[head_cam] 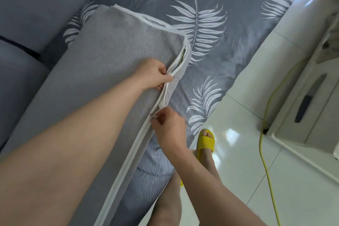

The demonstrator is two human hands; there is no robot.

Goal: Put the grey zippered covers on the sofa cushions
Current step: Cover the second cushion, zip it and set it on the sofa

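A long sofa cushion in a grey zippered cover (102, 60) lies on the sofa, its white zipper edge (128, 152) facing me. The zipper is closed below the metal slider (151, 115) and gapes open beyond it, showing the inner cushion (180, 58). My left hand (154, 73) pinches the two open edges of the cover together just past the slider. My right hand (167, 126) grips the zipper pull with thumb and fingers.
The sofa seat wears a blue-grey sheet with white leaf prints (201, 24). Grey back cushions (27, 5) sit at the left. A yellow cable (264, 134) runs over the white tiled floor beside white furniture (302, 115). My foot in a yellow slipper (204, 141) stands close to the sofa.
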